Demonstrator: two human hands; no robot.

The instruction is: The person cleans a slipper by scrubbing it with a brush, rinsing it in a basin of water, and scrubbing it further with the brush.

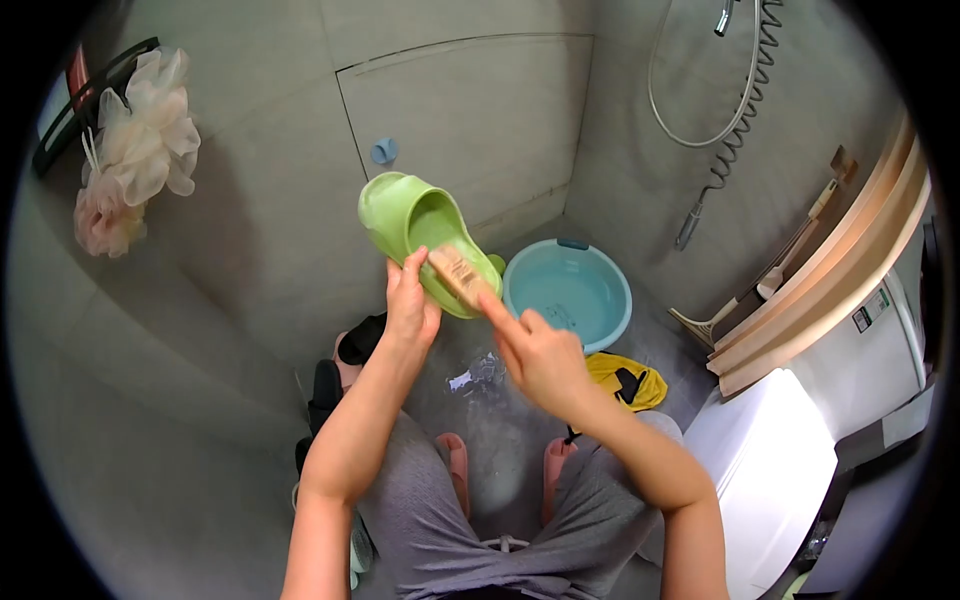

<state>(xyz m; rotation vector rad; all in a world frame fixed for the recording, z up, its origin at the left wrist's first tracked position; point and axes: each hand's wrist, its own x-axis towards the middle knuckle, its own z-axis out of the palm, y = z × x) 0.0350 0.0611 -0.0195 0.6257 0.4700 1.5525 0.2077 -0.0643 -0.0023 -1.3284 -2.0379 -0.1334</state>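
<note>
A green slipper (385,208) is held up in front of the grey wall, its opening turned towards me. My left hand (411,305) grips its lower left side, thumb over the edge. In my right hand (535,350) is a light wooden brush (455,275) with dark print on its back, lying against the slipper's inside near the toe end; its bristles are hidden. Behind the slipper's right edge a bit of another green item (496,263) shows, beside the blue basin (568,290), which holds some water.
Dark and pink slippers (350,360) lie along the left wall. A yellow cloth (640,383) is on the floor beside the basin. The white toilet (765,480) and a peach curtain (830,290) stand right. Bath puffs (140,140) hang upper left; a shower hose (745,110) hangs upper right.
</note>
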